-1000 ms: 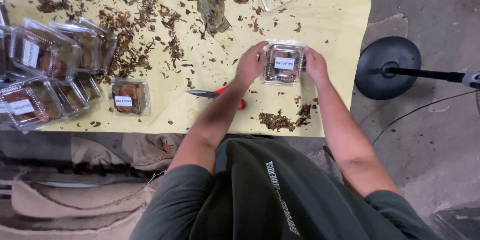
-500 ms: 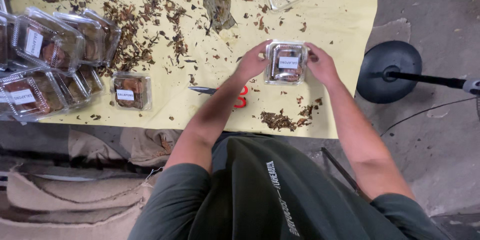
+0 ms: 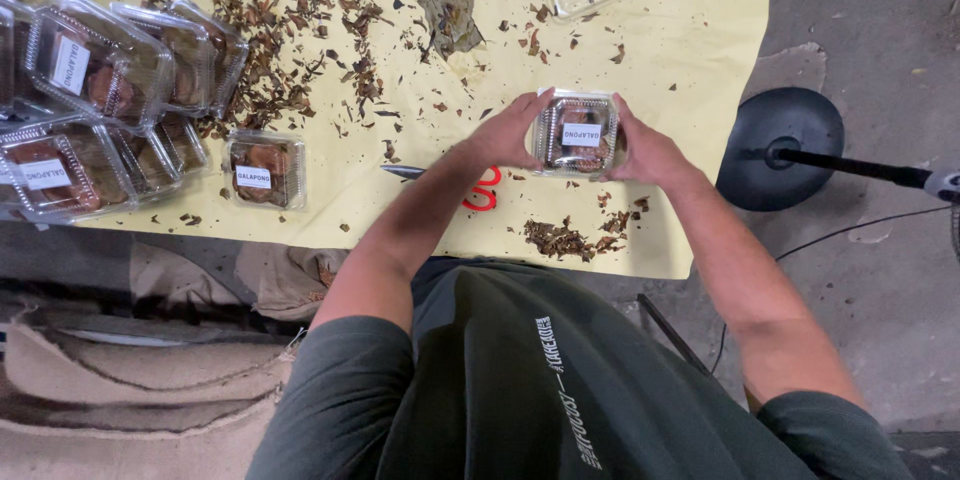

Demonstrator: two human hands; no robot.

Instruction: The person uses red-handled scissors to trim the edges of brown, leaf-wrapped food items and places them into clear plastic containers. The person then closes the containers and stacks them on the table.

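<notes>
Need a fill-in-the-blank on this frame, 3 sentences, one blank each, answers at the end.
1. Both hands, left hand and right hand, press on a clear plastic ____ with a white label.
2. The scissors under the left forearm have ____ handles.
3. The table cover strewn with dried leaf bits is ____ in colour.

Missing words: clamshell container; red; yellow

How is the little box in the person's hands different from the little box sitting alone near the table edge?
The held box is gripped on both sides by the left hand and right hand; the lone box lies untouched on the yellow cover. The held one is near the red-handled scissors; the lone one is beside the stacked boxes. Both are clear, white-labelled, with brown contents.
</notes>
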